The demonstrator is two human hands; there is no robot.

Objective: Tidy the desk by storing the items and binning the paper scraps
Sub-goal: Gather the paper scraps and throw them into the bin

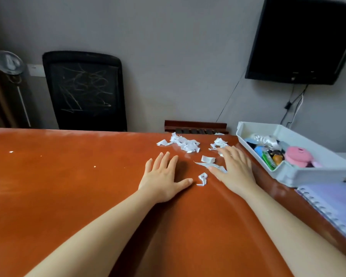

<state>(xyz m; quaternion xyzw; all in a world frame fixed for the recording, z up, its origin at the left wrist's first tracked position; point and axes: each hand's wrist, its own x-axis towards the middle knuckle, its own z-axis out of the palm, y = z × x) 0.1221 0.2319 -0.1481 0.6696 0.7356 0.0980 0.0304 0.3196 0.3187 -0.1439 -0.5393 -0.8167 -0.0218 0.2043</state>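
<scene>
Both hands flat on the orange tabletop, palms down, fingers spread apart, gripping nothing. Left hand sits just left of the paper scraps; right hand lies on the near edge of the scatter, covering part of one long strip, fingertips close to a small clump. Main pile of scraps lies past the hands, near the far tabletop edge; a few loose bits sit between the two hands, one curled piece beside the left thumb. White tray to the right of the scraps already holds small items: pink round thing, blue, green and dark bits, something shiny; exact items hard to tell, too small. So storing looks mostly done, judging by the bare tabletop left of the scraps. Spiral notebook lies near the tray, closer to the person, possibly still to be stored. Scraps all unbinned; no bin in view. Hands look set to sweep scraps together.
</scene>
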